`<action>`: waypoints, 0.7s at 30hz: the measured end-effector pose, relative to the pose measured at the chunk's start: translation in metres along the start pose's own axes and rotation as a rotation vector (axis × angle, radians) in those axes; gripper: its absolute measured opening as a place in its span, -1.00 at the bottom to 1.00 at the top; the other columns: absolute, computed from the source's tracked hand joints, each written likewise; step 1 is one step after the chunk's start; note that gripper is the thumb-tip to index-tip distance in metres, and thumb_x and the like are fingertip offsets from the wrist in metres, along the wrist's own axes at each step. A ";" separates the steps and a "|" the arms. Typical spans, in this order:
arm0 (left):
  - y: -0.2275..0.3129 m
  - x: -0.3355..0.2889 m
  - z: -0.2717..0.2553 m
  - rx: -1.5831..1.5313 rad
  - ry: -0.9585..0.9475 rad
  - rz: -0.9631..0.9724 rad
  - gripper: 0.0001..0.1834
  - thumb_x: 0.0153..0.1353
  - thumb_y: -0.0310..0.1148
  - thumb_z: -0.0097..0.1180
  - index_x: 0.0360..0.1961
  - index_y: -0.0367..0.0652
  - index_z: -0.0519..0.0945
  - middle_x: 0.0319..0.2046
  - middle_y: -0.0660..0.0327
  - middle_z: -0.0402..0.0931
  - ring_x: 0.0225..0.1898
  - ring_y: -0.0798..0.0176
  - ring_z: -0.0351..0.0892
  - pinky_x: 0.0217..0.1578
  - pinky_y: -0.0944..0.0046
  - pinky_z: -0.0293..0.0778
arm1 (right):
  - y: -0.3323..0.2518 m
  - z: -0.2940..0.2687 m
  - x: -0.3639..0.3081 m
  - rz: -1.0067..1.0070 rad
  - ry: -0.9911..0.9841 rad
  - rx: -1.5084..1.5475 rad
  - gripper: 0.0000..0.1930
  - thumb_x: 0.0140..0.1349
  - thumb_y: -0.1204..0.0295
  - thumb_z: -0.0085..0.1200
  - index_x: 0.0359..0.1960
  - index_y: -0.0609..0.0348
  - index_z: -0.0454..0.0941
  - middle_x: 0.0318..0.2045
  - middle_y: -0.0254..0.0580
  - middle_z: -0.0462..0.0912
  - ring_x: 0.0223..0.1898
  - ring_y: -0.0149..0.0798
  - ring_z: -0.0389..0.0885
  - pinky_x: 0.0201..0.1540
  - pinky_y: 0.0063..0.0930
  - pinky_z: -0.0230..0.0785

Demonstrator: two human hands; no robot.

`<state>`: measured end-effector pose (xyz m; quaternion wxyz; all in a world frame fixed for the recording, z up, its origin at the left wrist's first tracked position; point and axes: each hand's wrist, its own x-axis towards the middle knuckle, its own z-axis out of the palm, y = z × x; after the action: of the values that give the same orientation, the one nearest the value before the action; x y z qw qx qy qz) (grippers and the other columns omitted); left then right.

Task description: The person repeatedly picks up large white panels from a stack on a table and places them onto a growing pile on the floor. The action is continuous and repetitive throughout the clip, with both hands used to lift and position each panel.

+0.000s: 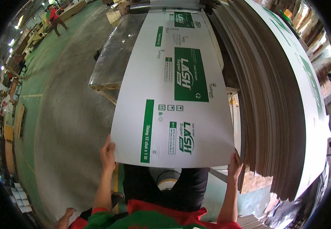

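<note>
A long white cardboard sheet [203, 114] with green printed panels stretches away in front of me, its near edge above my lap. My left hand [108, 152] grips its near left corner, the fingers closed at the edge. On the opposite corner, my right hand [235, 165] is closed around the near right edge. Farther off, the sheet lies over a shiny metal-topped table [114, 49], and its far end reaches a grey roller-like part [175, 4].
A tall stack of cardboard sheets [265, 95] stands close on the right, its top sheet white and green. At lower left another person's hand [69, 213] shows. A person in red [54, 17] stands far left on the green and grey floor [73, 95].
</note>
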<state>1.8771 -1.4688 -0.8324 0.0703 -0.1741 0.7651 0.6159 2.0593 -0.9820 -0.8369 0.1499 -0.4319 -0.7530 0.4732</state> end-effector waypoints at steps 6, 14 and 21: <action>0.021 0.051 0.010 -0.024 -0.039 0.057 -0.37 0.44 -0.14 0.03 0.39 -0.32 0.30 0.24 -0.07 0.46 0.21 0.12 0.47 0.24 0.15 0.33 | -0.041 0.006 -0.017 -0.026 0.088 0.103 -0.57 0.41 0.33 0.02 0.19 0.39 0.52 0.02 0.02 0.67 0.03 -0.27 0.57 0.16 -0.37 0.35; 0.019 0.132 0.054 -0.028 0.002 0.081 -0.48 0.40 -0.23 0.08 0.31 -0.22 0.46 0.13 0.02 0.58 0.07 0.19 0.58 0.09 0.24 0.45 | -0.021 0.074 0.131 -0.036 0.069 0.140 -0.58 0.47 0.29 -0.06 0.13 0.42 0.55 -0.01 -0.04 0.68 0.01 -0.28 0.60 0.13 -0.40 0.40; -0.003 0.239 0.103 -0.019 0.030 0.230 -0.42 0.36 -0.19 0.11 0.30 -0.34 0.43 0.02 0.02 0.63 -0.02 0.20 0.61 -0.01 0.28 0.47 | -0.005 0.139 0.230 -0.240 0.047 0.258 -0.55 0.47 0.21 -0.07 0.12 0.38 0.56 0.00 -0.05 0.68 0.02 -0.23 0.61 0.12 -0.35 0.41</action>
<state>1.6448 -1.4128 -0.9355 -0.0139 -0.0950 0.7750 0.6246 1.8350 -0.8812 -0.9456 0.2771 -0.3270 -0.7287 0.5342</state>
